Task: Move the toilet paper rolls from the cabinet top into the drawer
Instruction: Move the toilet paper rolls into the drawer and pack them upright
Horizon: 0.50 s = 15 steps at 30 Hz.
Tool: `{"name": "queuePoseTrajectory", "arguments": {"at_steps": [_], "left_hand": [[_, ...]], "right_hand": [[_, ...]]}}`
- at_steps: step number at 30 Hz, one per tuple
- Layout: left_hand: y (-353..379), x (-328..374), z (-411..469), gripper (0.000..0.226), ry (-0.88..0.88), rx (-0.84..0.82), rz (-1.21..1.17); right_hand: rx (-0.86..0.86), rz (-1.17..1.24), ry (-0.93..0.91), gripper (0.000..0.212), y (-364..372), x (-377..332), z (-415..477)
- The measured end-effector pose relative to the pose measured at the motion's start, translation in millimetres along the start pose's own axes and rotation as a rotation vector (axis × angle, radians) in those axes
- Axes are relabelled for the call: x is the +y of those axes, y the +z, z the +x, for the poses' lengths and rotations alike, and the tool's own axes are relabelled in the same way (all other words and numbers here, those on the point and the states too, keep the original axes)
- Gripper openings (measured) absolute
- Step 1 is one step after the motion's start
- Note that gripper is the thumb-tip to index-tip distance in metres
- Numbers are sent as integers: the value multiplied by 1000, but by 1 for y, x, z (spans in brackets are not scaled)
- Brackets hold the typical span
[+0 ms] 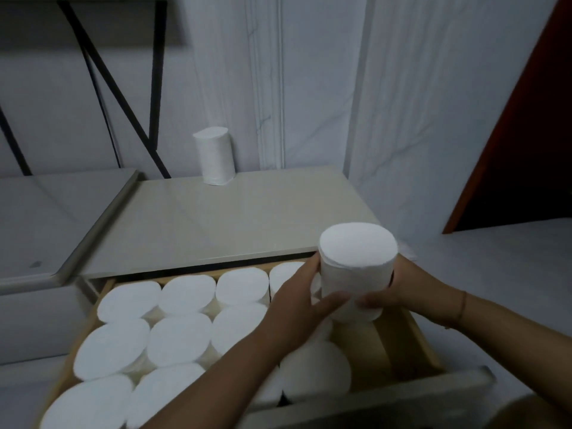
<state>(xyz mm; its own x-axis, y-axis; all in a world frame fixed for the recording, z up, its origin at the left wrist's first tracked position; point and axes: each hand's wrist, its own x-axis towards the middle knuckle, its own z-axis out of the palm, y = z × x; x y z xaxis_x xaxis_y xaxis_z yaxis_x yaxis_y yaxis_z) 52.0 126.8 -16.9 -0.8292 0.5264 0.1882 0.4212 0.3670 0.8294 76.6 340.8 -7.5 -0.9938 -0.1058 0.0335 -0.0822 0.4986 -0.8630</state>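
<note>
I hold one white toilet paper roll (356, 267) upright between both hands, over the right side of the open drawer (411, 339). My left hand (297, 301) grips its left side and my right hand (402, 289) its right side. Several rolls (179, 339) stand on end in rows inside the drawer, filling its left and middle. A gap with bare wooden bottom shows under the held roll. One more roll (215, 156) stands upright at the back of the beige cabinet top (216, 221), against the wall.
A lower grey surface (46, 218) adjoins the cabinet on the left, with a black metal frame (123, 97) above it. White wall panels rise behind. A dark red door edge (510, 134) is at the right. The drawer front (371, 400) is nearest me.
</note>
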Motion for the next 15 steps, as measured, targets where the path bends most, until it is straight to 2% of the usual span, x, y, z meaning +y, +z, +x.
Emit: {"name": "queuePoseTrajectory", "arguments": {"at_steps": [3,6,8,13,15], "left_hand": [[12,5,-2,66,-11,-9,-33],[22,5,0,73,-22,-19,-25],[28,3,1,76,-45,-18,-15],[34,-5,2,64,-82,-24,8],[34,-5,3,64,-80,-19,30]], "right_hand": [[1,-117,19,84,0,26,-3],[-3,-225,66,81,-2,48,-4],[-19,-203,60,83,-1,55,-7],[48,-192,-3,79,8,52,-10],[82,-229,-37,85,8,50,-9]]}}
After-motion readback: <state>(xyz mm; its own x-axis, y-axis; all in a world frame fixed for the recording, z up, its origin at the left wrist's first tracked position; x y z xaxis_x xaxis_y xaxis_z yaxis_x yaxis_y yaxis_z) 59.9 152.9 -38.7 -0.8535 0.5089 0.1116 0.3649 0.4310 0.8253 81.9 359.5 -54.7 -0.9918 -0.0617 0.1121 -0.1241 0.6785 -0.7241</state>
